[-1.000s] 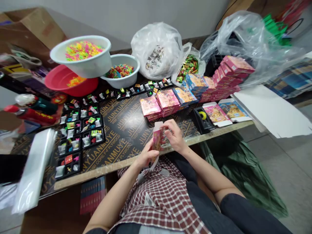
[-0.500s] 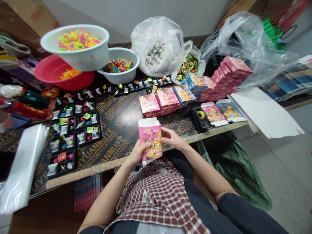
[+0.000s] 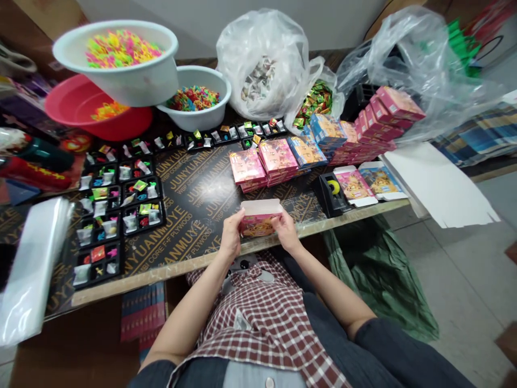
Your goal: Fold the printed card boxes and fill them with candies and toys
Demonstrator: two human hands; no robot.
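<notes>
A pink printed cardboard box is held between both hands over the table's front edge, its pale end flap raised. My left hand grips its left side, and my right hand grips the right side with the thumb over the printed face. Beyond the box lie stacks of pink boxes and a blue box. Black trays holding small packets and coloured pieces stand in rows to the left.
White basins and a red basin stand back left. Plastic bags of packets are at the rear. A tape dispenser and flattened cartons lie right. Clear plastic sleeves lie at the left corner.
The box has turned from upright with its printed front showing to lying sideways, its flap side up. Both hands have shifted to hold it at opposite ends.
</notes>
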